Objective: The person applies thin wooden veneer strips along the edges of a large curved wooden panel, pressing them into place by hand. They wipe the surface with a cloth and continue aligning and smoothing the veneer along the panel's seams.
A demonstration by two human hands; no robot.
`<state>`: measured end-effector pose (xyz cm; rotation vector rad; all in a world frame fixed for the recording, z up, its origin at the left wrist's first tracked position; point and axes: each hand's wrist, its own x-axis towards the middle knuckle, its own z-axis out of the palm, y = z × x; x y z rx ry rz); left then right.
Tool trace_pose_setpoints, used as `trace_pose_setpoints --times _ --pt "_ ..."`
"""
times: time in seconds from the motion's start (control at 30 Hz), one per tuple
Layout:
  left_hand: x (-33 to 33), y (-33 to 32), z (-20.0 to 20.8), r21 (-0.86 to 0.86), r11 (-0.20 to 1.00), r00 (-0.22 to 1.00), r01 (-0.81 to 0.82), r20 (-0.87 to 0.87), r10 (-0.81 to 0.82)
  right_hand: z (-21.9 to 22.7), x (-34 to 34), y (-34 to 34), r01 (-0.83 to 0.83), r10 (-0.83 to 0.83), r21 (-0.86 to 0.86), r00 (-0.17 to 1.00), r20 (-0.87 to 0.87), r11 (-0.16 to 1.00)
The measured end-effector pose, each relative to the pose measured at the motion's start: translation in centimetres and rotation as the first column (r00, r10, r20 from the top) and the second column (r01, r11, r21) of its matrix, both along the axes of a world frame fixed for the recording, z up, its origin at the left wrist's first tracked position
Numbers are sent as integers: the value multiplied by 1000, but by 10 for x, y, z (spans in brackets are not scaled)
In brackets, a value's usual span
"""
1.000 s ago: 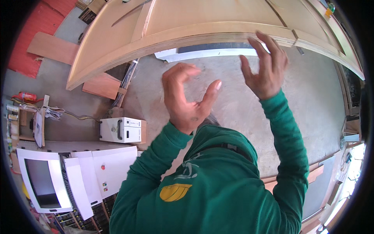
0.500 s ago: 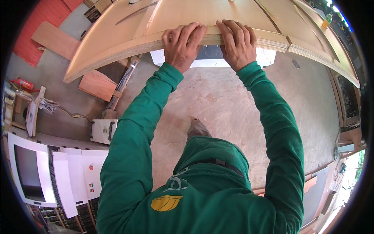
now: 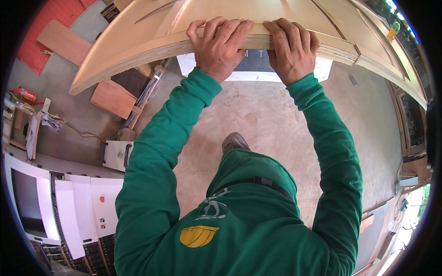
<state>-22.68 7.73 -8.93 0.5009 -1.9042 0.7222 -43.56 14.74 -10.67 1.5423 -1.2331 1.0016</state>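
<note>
A wide pale plywood panel point(image 3: 248, 10) with thin raised strips on its face spans the top of the head view. Its thick near edge shows layered plies, and a joint splits it on the right. Over that edge, left of the middle, my left hand point(image 3: 218, 49) is closed, fingers curled on top. My right hand point(image 3: 293, 51) grips the same edge a short way to the right, fingers likewise on top. Both thumbs are largely hidden. Both arms reach forward in green sleeves.
Under the panel lies a white-and-dark flat thing point(image 3: 251, 76). Plywood pieces point(image 3: 113, 99) and long bars lean at the left. A white machine cabinet with a screen point(image 3: 28, 198) stands at lower left. A frame point(image 3: 411, 119) stands at the right, and a yellow-green bottle point(image 3: 393, 30) at upper right.
The panel's edge looks slightly larger and nearer, and its joint appears farther right. Both hands keep their grip and have shifted a little to the right with it. The view has moved slightly.
</note>
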Motion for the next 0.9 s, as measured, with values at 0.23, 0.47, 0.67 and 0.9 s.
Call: trace_pose_setpoints --times 0.23,0.47,0.67,0.9 --pt "3 -7 3 -40 998 999 39 18 -38 4 2 3 8 -8 15 1000 -23 1000" --pt "4 -9 9 -87 993 996 83 38 -80 3 2 1 -10 10 0 1000 -12 1000" --pt "8 -7 10 -64 995 995 72 74 -67 0 5 0 -16 16 -5 1000 -13 1000" --pt "4 -9 12 -25 998 994 60 94 -57 3 2 1 11 -11 28 1000 3 1000"
